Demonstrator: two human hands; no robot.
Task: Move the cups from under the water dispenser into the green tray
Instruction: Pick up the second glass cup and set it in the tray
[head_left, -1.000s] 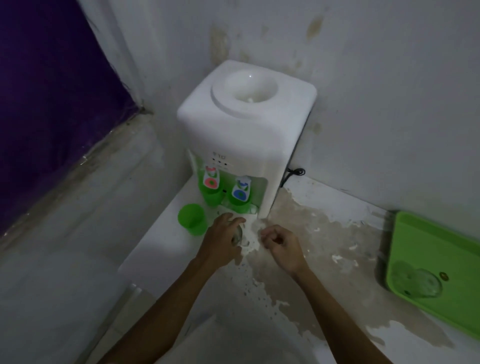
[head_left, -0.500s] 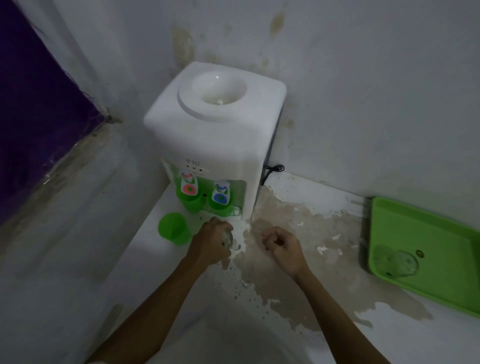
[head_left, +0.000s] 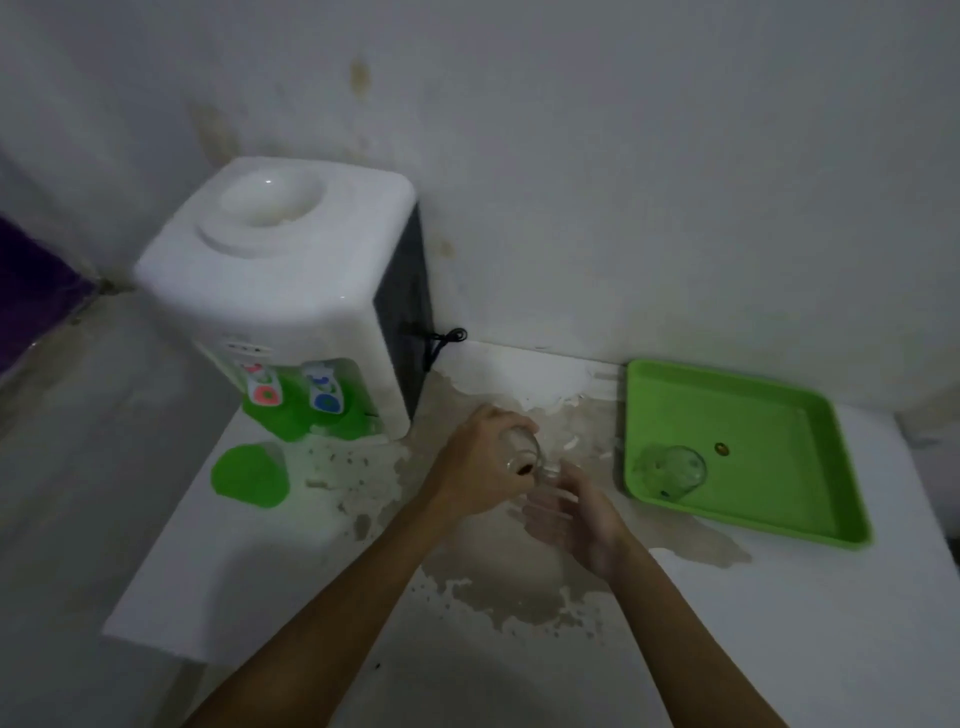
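Between dispenser (head_left: 291, 306) and green tray (head_left: 748, 452), above the stained worktop (head_left: 779, 623), a clear glass cup (head_left: 524, 452) sits grasped in the left hand (head_left: 478, 467), right hand (head_left: 576, 514) open beside it: transfer step, next likely rightward carry beside the glass (head_left: 675, 470) already in the tray; green cup (head_left: 249, 475) remains.

Both bare forearms reach forward from the bottom edge and converge mid-frame. The left hand (head_left: 480, 465) is knuckles-up, its fingers (head_left: 511, 422) curled around a clear glass (head_left: 524, 452). The right hand (head_left: 574, 512), blurred, sits just beside it with fingers spread loosely, palm turned leftward.
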